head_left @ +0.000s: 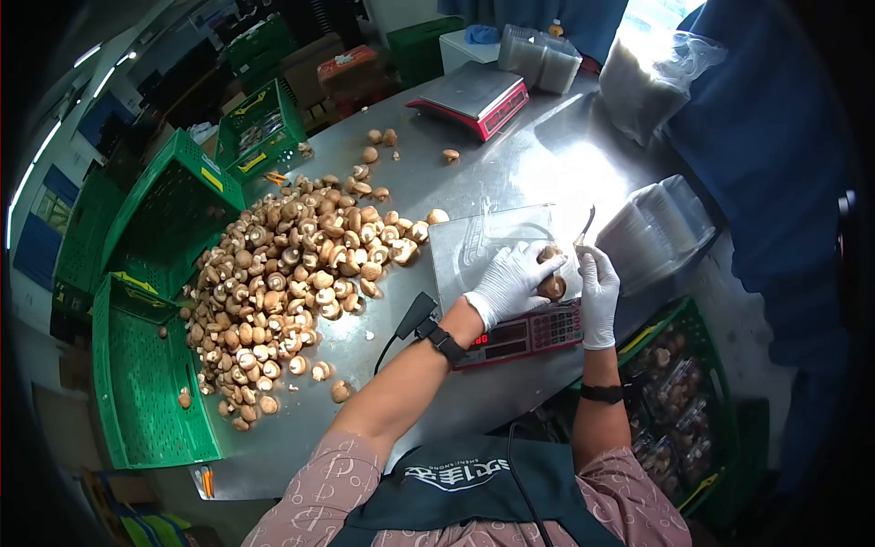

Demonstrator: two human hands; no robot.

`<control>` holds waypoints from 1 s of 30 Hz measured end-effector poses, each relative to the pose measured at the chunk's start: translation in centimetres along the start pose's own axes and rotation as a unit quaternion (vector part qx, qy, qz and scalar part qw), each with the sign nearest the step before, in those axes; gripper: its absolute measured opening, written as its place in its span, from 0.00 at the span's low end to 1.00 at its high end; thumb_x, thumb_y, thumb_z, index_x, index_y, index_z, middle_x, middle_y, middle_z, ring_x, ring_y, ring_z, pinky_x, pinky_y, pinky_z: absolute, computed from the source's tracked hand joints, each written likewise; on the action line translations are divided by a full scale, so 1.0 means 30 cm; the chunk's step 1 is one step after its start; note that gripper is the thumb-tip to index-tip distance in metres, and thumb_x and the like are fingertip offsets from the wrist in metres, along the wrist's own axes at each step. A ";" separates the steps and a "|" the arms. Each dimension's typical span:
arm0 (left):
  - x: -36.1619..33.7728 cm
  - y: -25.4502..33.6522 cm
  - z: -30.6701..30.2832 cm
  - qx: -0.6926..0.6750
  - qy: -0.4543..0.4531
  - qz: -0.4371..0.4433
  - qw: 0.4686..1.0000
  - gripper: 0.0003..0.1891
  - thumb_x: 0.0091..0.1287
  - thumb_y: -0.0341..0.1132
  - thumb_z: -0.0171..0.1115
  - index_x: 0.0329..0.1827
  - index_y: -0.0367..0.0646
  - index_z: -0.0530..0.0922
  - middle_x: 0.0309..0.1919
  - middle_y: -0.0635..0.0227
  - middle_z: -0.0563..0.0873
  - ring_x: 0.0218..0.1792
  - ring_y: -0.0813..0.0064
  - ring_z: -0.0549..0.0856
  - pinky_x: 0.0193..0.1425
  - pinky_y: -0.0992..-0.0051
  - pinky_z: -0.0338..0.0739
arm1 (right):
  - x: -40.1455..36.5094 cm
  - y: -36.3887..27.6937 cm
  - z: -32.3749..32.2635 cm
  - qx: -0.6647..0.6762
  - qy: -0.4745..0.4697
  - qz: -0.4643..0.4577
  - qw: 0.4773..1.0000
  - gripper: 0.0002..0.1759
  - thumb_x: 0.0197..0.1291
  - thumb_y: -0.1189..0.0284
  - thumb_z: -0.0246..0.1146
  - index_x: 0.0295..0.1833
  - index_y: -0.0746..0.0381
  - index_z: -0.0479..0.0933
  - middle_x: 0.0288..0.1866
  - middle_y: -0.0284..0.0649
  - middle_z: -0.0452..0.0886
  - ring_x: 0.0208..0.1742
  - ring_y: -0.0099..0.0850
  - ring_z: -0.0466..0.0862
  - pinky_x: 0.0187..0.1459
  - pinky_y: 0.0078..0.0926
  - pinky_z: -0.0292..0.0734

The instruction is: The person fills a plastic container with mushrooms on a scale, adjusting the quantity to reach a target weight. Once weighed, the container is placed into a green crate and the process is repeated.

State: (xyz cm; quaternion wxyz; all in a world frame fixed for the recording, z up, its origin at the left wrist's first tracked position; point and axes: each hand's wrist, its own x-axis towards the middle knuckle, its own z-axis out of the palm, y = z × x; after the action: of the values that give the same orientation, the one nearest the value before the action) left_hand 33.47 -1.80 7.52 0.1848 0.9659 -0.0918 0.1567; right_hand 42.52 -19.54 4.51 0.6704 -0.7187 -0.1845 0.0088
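Both my hands wear white gloves. My left hand (510, 284) is closed around brown mushrooms (552, 288) above the pan of a red digital scale (504, 349). Just to its right, my right hand (599, 296) is raised with its fingers pinched together. From those fingertips a thin, dark, curved-tipped thing (588, 223) points upward; I cannot tell what kind of tool it is. Clear plastic (474, 239) covers the left of the pan, and red digits glow partly behind my left wrist. A big heap of mushrooms (283, 264) spreads over the steel table (410, 401) to the left.
Green crates (150, 374) line the table's left edge. A second scale (474, 98) stands at the back, near stacked clear trays (538, 59). More clear trays (654, 232) lie to the right. Below them, a green crate (720, 365) holds packed mushrooms. A blue curtain (766, 182) hangs at right.
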 end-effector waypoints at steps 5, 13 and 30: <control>-0.009 -0.029 -0.038 -0.023 0.085 0.085 0.992 0.36 0.59 0.46 0.78 0.71 0.48 0.77 0.65 0.49 0.77 0.65 0.49 0.79 0.69 0.59 0.76 | -0.028 0.040 0.013 -0.049 -0.058 -0.048 0.996 0.15 0.75 0.73 0.62 0.61 0.68 0.80 0.59 0.45 0.83 0.57 0.32 0.85 0.54 0.29 0.82; -0.208 -0.075 0.046 -0.137 0.182 -0.172 0.958 0.24 0.80 0.42 0.55 0.73 0.36 0.73 0.71 0.44 0.73 0.73 0.47 0.74 0.75 0.58 0.71 | -0.129 0.029 0.115 -0.150 0.021 -0.114 0.982 0.13 0.67 0.80 0.65 0.56 0.64 0.82 0.57 0.46 0.80 0.61 0.44 0.79 0.65 0.38 0.74; -0.398 -0.024 -0.023 -0.093 0.245 -0.172 0.950 0.26 0.70 0.33 0.67 0.72 0.42 0.76 0.66 0.47 0.76 0.64 0.45 0.78 0.69 0.54 0.73 | -0.167 0.007 0.114 -0.278 0.005 -0.177 0.944 0.11 0.64 0.79 0.64 0.51 0.63 0.83 0.60 0.47 0.81 0.65 0.48 0.76 0.68 0.45 0.69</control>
State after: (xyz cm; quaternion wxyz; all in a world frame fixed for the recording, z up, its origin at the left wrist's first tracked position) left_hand 22.31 0.55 3.88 0.3152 0.8774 0.1097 0.3447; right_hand 37.02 -17.65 2.80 0.4360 -0.8321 -0.3005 -0.1650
